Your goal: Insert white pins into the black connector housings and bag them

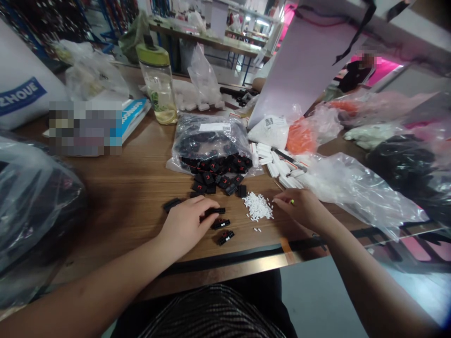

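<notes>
My left hand (pixel 188 223) is closed on a black connector housing (pixel 220 211), gripping it between thumb and fingers just above the table. Two more black connector housings (pixel 221 224) (pixel 226 237) lie in front of that hand, with white dots on them. Another dark housing (pixel 171 204) rests behind my left wrist. My right hand (pixel 299 206) is pinched at the right edge of a pile of tiny white plugs (pixel 259 206). A small lime-green bit (pixel 292 202) shows at its fingers; what the fingertips hold is too small to make out. Two loose white plugs (pixel 258 229) lie nearer me.
Black housings with red marks (pixel 211 178) spill from a clear bag (pixel 211 136). White blocks (pixel 282 166), a black pen-like stick (pixel 289 158) and plastic bags (pixel 352 188) lie at right. A green-lidded bottle (pixel 157 84) stands behind. A large wrapped bundle (pixel 35 197) sits left.
</notes>
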`<state>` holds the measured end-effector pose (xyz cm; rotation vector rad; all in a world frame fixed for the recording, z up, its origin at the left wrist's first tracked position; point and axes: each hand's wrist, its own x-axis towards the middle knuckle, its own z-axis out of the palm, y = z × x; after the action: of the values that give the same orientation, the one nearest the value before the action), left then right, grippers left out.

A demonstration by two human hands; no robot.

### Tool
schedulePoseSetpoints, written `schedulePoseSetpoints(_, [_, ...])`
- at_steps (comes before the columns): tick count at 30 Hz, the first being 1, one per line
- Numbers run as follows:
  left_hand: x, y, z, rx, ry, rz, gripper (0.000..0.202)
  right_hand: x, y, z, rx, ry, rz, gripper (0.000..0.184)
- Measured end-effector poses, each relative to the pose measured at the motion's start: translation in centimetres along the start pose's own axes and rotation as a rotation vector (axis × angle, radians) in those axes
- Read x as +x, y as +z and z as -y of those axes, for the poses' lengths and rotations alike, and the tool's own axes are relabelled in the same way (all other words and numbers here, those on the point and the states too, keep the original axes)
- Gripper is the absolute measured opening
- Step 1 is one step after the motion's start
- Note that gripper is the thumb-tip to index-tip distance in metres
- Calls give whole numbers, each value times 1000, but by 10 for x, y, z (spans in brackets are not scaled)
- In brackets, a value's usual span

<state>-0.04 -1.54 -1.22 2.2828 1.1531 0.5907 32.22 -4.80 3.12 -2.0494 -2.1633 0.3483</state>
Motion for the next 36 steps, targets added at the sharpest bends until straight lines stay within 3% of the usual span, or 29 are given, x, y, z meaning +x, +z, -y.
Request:
schedulePoseSetpoints(11, [0, 2, -1, -6, 12, -28, 11, -2, 17, 7, 90, 179, -87, 20])
schedulePoseSetpoints(13, [0, 2, -1, -23, 7, -30, 11, -1, 16, 24, 204, 117, -101, 19])
schedulePoseSetpoints(16, [1, 1, -3, -22, -11, -30, 11, 4, 16, 61, 368, -146, -89, 18])
schedulePoseSetpoints(18, [1, 1, -3, -3, -29, -28, 9, 10, 18, 87, 356, -301, -54, 16])
schedulePoseSetpoints(21, [1, 1, -3, 5, -46, -24, 7, 19, 22, 112, 239, -386, -21, 12])
schedulePoseSetpoints(26, [1, 2, -2, -15, -35, -17, 6, 28, 28, 120, 98, -444, 21, 12])
schedulePoseSetpoints(36, [3, -2, -6, -25, -59, 0, 6, 28, 29, 124, 46, -487, 40, 17])
